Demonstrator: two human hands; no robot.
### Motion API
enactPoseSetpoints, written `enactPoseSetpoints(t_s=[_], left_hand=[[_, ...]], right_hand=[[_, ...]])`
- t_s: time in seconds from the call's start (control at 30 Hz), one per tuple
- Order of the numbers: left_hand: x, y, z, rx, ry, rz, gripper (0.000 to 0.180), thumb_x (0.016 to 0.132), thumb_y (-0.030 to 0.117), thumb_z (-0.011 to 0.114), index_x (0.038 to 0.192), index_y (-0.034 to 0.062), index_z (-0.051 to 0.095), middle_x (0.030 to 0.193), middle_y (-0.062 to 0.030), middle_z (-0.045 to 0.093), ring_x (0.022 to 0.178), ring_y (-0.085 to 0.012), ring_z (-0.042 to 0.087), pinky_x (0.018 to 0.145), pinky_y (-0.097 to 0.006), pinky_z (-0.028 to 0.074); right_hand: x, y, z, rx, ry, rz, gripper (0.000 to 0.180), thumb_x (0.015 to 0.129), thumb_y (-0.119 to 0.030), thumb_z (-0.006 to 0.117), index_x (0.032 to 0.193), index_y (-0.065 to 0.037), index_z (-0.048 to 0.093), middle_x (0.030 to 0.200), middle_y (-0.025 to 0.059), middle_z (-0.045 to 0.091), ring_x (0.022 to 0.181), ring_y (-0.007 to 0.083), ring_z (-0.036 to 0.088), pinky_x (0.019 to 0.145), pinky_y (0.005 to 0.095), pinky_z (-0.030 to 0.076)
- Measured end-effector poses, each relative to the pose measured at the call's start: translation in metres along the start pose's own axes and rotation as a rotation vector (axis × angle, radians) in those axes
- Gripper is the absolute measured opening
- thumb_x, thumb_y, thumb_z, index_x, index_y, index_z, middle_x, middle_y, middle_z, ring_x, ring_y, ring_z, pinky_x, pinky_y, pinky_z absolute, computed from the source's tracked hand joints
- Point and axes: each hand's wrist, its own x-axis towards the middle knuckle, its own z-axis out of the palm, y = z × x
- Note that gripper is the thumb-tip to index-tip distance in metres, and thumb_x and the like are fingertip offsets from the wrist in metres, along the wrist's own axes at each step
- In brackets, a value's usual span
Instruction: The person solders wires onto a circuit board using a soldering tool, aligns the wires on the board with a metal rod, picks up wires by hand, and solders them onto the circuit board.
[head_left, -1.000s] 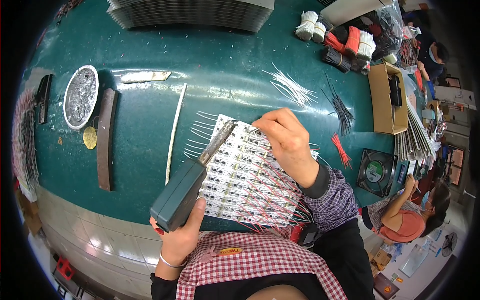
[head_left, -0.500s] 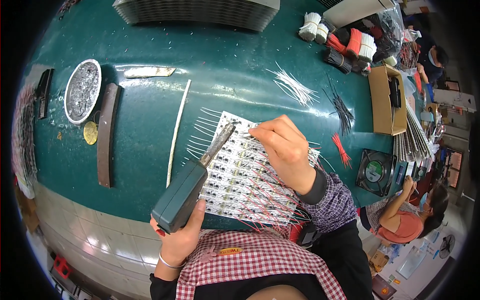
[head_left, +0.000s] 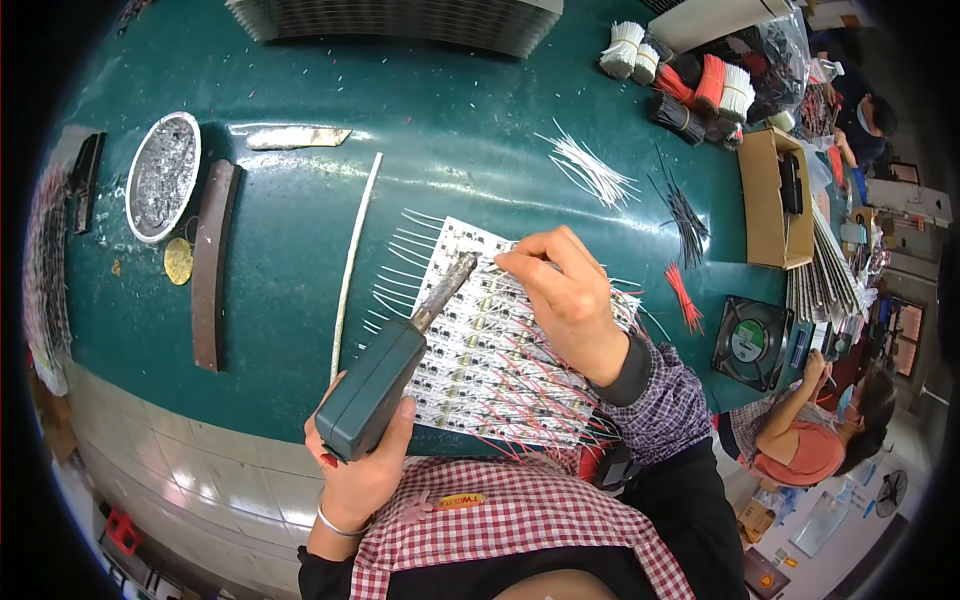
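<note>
My left hand (head_left: 365, 470) is wrapped around the dark green body of a soldering gun (head_left: 372, 385), whose metal tip points up and right over a white circuit board panel (head_left: 440, 350). The tip hovers over or touches the panel's upper part; I cannot tell which. My right hand (head_left: 570, 300) is closed in a pinch at the panel's upper edge, just right of the tip, on what looks like a thin wire, mostly hidden by the fingers. Rows of small dark parts cover the panel. White wires stick out on its left, and red and white wires lie across its right.
Loose white wires (head_left: 595, 172), black wires (head_left: 685, 215) and red wires (head_left: 682, 298) lie to the right, near a fan (head_left: 752, 342) and a cardboard box (head_left: 762, 200). On the left are an oval dish (head_left: 133, 200), a brown bar (head_left: 208, 290) and a pale rod (head_left: 352, 255). A co-worker (head_left: 810, 440) sits at right.
The soldering gun has shifted slightly right, its tip now a little lower on the panel. My right hand stays pinched at nearly the same spot.
</note>
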Motion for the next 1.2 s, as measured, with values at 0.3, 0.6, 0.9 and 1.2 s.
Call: enactPoseSetpoints(t_s=[0.3,0.6,0.9,1.2], left_hand=[[0.003,0.004,0.001,0.018,-0.039,0.034,0.017,0.078,0.0,0.077,0.092,-0.004,0.068,0.084,-0.0074,0.065,0.068,-0.0126,0.061,0.062,-0.027,0.049],[0.0,0.002,-0.001,0.074,-0.048,0.047,0.016,0.079,0.001,0.076,0.093,-0.0037,0.069,0.085,-0.0096,0.068,0.068,-0.0151,0.064,0.062,-0.028,0.05],[-0.013,-0.01,-0.004,0.075,0.029,-0.071,0.021,0.081,0.008,0.079,0.096,-0.0034,0.07,0.086,-0.0101,0.071,0.07,-0.0172,0.066,0.065,-0.03,0.052],[-0.011,-0.019,0.001,0.033,0.108,0.07,0.034,0.082,-0.009,0.069,0.115,-0.0067,0.062,0.094,-0.0106,0.066,0.058,-0.0094,0.053,0.049,-0.023,0.041]], right_hand=[[0.0,-0.001,0.0,-0.019,-0.018,-0.014,0.035,0.063,0.014,0.062,0.096,0.003,0.067,0.092,0.0121,0.059,0.084,0.028,0.061,0.067,0.0356,0.052],[-0.001,-0.003,0.0,-0.062,-0.031,-0.027,0.037,0.063,0.012,0.063,0.099,0.002,0.067,0.094,0.0121,0.059,0.086,0.0283,0.06,0.067,0.0357,0.053],[-0.003,-0.003,0.0,-0.071,-0.024,-0.022,0.031,0.07,0.005,0.062,0.099,0.0,0.066,0.096,0.0113,0.059,0.088,0.0267,0.06,0.069,0.0338,0.053],[-0.012,-0.007,-0.01,-0.11,-0.009,0.004,0.023,0.071,0.003,0.062,0.094,0.002,0.064,0.093,0.0102,0.056,0.087,0.0247,0.058,0.067,0.0329,0.051]])
